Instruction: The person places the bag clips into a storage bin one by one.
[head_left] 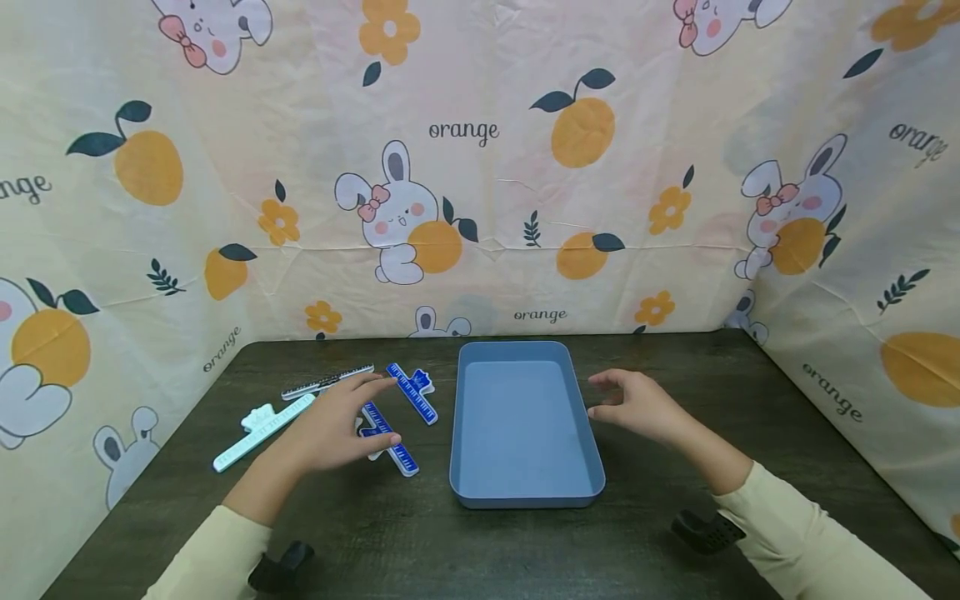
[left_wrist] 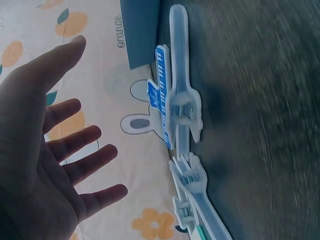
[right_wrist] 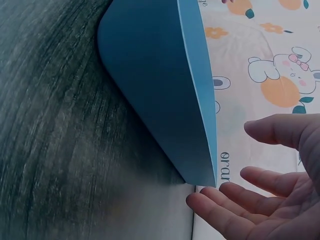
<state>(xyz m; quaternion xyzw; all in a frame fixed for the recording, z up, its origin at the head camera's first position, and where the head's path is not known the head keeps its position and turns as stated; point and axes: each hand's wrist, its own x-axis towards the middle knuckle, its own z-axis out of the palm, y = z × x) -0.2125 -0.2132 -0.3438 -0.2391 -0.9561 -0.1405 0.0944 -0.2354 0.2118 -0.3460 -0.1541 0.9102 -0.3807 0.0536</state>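
Note:
My left hand is over a loose group of long ruler-marked clips, its fingers apart and holding nothing. Under and beyond its fingertips lie two blue clips, one farther back and one nearer, the latter partly hidden by the hand. A mint clip lies left of the wrist, and a black-and-white clip sits behind the hand. At the right side of a blue rectangular tray, my right hand has its thumb and fingers parted with nothing between them. In the right wrist view its fingertips are near the tray's wall.
The dark wood-grain table carries the tray in the middle and the clips to its left. A printed cloth with rabbits and oranges encloses the back and sides. Dark wrist devices show at the left cuff and right cuff.

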